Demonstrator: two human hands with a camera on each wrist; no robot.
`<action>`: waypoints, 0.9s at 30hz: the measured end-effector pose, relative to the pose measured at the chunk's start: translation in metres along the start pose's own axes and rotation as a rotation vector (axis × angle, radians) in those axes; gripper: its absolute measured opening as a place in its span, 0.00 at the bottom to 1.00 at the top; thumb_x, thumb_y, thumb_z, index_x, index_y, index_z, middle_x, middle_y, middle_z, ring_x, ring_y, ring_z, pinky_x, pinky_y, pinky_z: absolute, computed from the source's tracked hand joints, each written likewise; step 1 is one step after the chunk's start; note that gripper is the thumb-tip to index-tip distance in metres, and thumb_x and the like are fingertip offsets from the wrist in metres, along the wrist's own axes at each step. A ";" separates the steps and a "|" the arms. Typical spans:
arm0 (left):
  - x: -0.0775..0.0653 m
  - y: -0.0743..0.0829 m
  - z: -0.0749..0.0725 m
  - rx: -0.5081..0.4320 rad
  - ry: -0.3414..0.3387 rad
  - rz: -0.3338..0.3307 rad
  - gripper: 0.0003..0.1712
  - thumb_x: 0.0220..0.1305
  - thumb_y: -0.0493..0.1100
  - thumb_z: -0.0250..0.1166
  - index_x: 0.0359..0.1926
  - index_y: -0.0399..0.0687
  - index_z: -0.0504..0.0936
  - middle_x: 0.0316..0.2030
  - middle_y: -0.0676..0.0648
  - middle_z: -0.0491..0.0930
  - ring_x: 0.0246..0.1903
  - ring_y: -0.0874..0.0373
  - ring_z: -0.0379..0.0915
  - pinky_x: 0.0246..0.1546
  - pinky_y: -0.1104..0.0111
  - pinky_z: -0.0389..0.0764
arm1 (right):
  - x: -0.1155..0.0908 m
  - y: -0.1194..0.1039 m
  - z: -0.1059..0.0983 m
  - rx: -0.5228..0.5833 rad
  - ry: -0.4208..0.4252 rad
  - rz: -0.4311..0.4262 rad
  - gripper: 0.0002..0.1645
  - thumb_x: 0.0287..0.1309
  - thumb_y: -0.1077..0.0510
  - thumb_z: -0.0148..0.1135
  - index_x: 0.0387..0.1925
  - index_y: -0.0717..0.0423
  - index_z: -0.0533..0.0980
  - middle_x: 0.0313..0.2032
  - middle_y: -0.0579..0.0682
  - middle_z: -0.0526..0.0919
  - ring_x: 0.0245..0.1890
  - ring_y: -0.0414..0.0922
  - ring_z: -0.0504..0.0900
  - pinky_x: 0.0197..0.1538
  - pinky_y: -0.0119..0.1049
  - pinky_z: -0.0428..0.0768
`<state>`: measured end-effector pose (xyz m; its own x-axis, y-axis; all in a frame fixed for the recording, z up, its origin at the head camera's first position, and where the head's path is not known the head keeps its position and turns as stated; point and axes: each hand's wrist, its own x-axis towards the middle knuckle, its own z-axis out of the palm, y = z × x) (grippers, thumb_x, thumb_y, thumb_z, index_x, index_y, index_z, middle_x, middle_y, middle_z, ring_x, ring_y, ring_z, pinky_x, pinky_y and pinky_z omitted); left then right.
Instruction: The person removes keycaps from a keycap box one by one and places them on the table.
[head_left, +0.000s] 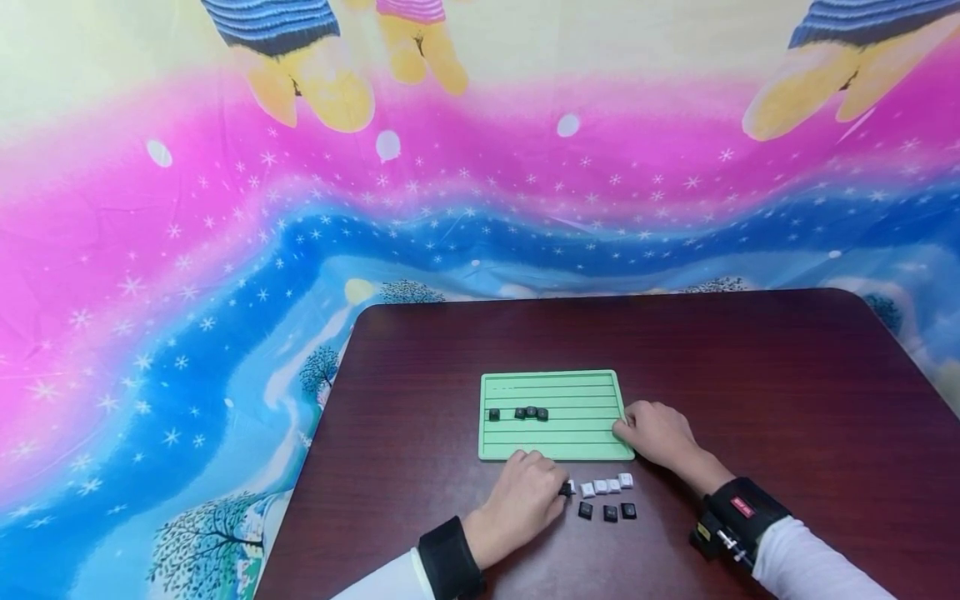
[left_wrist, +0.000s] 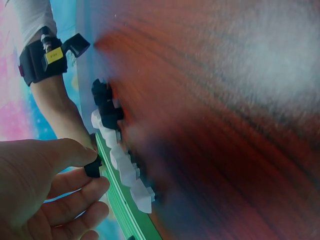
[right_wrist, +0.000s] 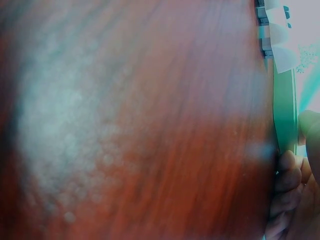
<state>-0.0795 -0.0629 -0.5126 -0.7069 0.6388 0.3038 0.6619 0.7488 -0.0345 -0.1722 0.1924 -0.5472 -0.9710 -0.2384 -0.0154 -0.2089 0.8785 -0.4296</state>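
Observation:
A black keycap [left_wrist: 93, 169] is pinched between the thumb and forefinger of my left hand [head_left: 521, 497], near the front edge of a light green ridged board [head_left: 581, 421]. My right hand [head_left: 662, 435] grips the board's right edge, thumb on top and the other fingers curled at its side. On the board, one black keycap [head_left: 494, 414] sits at the left of a slot, and a cluster of three black keycaps [head_left: 531, 412] stands a little right of it.
In front of the board, several white keycaps [head_left: 601, 487] form a loose row on the dark wooden table [head_left: 420, 375]. Three black keycaps [head_left: 611, 513] lie nearer to me. A colourful printed cloth [head_left: 525, 183] hangs behind the table.

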 end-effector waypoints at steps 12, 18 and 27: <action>-0.008 0.012 -0.003 0.055 -0.065 0.046 0.11 0.53 0.56 0.75 0.35 0.60 0.86 0.30 0.62 0.83 0.31 0.66 0.74 0.34 0.74 0.67 | 0.000 0.000 0.000 -0.006 -0.004 0.012 0.24 0.55 0.55 0.58 0.10 0.45 0.58 0.13 0.39 0.54 0.16 0.38 0.51 0.22 0.31 0.47; -0.008 0.015 -0.003 0.072 -0.089 0.052 0.09 0.54 0.56 0.74 0.34 0.62 0.87 0.30 0.62 0.83 0.31 0.67 0.74 0.35 0.74 0.68 | 0.001 0.000 0.000 -0.006 -0.004 0.012 0.24 0.55 0.55 0.58 0.10 0.46 0.59 0.12 0.39 0.55 0.15 0.38 0.52 0.21 0.31 0.47; -0.009 0.015 -0.002 0.101 -0.147 0.070 0.09 0.55 0.57 0.74 0.32 0.62 0.87 0.30 0.61 0.83 0.32 0.66 0.75 0.36 0.74 0.70 | 0.001 0.001 0.000 -0.006 -0.011 0.021 0.24 0.56 0.55 0.59 0.10 0.46 0.59 0.12 0.39 0.55 0.15 0.38 0.52 0.21 0.31 0.48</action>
<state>-0.0625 -0.0579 -0.5143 -0.6939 0.7032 0.1551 0.6873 0.7110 -0.1486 -0.1729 0.1925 -0.5479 -0.9739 -0.2245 -0.0346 -0.1891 0.8858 -0.4239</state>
